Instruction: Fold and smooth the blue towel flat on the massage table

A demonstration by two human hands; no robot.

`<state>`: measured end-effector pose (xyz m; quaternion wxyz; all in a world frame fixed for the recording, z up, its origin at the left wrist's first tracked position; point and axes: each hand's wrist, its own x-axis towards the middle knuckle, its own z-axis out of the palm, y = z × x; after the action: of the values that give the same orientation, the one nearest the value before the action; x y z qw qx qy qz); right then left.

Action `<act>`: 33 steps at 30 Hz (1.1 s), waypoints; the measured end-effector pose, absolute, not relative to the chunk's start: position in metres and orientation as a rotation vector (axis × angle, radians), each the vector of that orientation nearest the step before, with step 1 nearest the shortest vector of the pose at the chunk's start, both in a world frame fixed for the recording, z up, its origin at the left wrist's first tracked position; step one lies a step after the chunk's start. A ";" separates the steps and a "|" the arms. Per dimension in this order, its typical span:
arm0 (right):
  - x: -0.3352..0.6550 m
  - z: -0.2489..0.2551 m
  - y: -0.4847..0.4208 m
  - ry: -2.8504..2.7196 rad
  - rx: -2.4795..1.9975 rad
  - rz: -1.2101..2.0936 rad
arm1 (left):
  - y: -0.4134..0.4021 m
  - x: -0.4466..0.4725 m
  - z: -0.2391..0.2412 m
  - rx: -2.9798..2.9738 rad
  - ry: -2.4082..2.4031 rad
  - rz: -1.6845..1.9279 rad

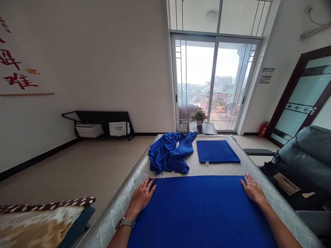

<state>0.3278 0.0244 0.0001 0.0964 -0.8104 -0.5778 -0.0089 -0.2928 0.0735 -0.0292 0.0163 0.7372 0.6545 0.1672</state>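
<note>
A large blue cloth (199,210) lies spread smooth over the near part of a pale quilted mattress (192,169). My left hand (143,193) rests flat at its far left corner, fingers apart, with a watch on the wrist. At the far right corner, my right hand (252,187) lies open on the cloth's edge, fingers stretched forward. Beyond the left hand is a crumpled blue garment (170,153). To its right sits a flat, neatly squared blue fabric piece (218,151) with a small white tag (207,164) at its near edge.
A grey armchair (314,151) stands close on the right, with cardboard (286,183) on its seat. Patterned bedding (38,224) is at the lower left. Past the mattress, a potted plant (200,116) stands on a chair (207,129) before the sliding glass door (196,79).
</note>
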 end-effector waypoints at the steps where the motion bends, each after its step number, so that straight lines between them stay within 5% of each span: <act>1: 0.325 0.003 0.027 -1.689 -2.402 -0.024 | 0.074 -0.292 -0.029 2.288 2.038 0.515; 8: 0.224 0.027 0.034 -1.904 -2.022 -0.044 | 0.074 -0.293 -0.032 2.266 2.045 0.536; 14: 0.070 0.047 0.015 -2.241 -1.231 0.438 | 0.075 -0.294 -0.033 2.311 2.047 0.528; 18: -0.004 0.045 0.010 -2.344 -0.968 0.456 | 0.076 -0.293 -0.035 2.335 2.065 0.552; 33: -0.039 0.008 0.048 -2.404 -1.441 0.433 | 0.078 -0.295 -0.041 2.357 2.079 0.574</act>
<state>-0.0385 0.0480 0.0077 0.1522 -0.5023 -0.8377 0.1510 -0.2948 0.0783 -0.0407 -0.0266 0.7376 0.6504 0.1796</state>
